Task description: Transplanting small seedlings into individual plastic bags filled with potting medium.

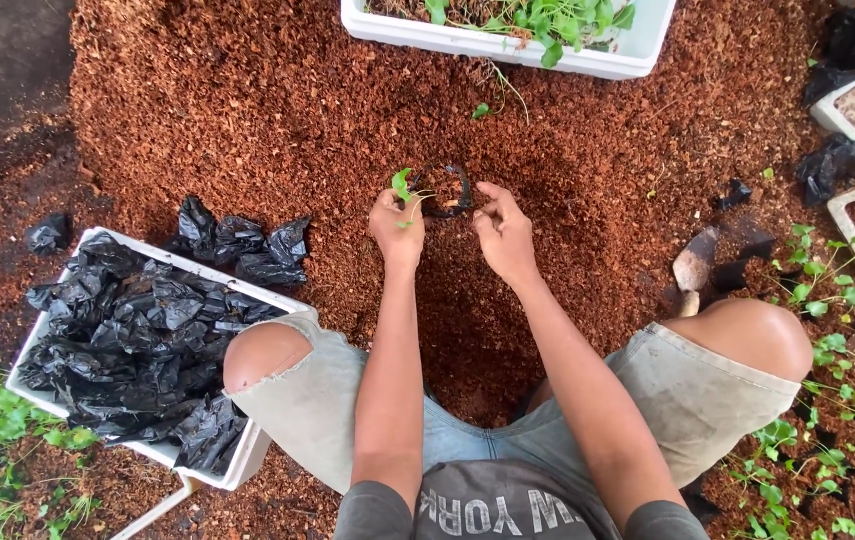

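i'm seeing my left hand point(396, 226) pinching a seedling point(403, 186) upright, just left of the small black bag point(450, 192) my right hand point(503, 232) is holding open.

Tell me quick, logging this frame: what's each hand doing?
Left hand: closed on a small green seedling.
Right hand: pinching the rim of a small black bag of soil.

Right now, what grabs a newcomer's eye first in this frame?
At centre, the left hand pinches a small green seedling while the right hand holds open a small black bag, both above a wide bed of reddish-brown husk. At lower left, a white tray is heaped with crumpled black bags. At the top edge sits a second white tray of leafy seedlings.
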